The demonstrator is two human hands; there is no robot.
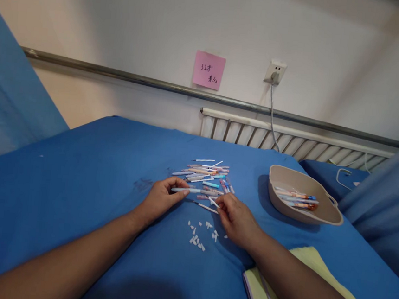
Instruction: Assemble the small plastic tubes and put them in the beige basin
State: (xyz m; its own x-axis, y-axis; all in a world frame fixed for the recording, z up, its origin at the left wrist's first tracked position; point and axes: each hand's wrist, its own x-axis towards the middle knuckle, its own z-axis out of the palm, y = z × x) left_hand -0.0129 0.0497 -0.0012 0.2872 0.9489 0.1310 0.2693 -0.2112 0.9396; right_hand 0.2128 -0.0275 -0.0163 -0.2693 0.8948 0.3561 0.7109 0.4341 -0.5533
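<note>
My left hand [166,193] is closed around a pale blue pen barrel [186,190], pinching it between thumb and fingers. A short white stick-like piece [213,201], perhaps a pen refill, is pinched in my right hand [237,218]. Just behind both hands lies a loose pile of pen parts [202,170], with pastel barrels and thin white refills. Another white refill [206,208] with a dark tip rests on the blue cloth between my hands. Nearer to me, several small white cone-shaped pieces [195,240] are scattered.
At the right stands a beige plastic basket [307,177] with several pens in it. A folded yellow cloth [310,261] lies under my right forearm. Behind the blue-covered surface [133,148] are a radiator [243,132], a metal rail and a wall socket [275,72] with a plugged-in cable.
</note>
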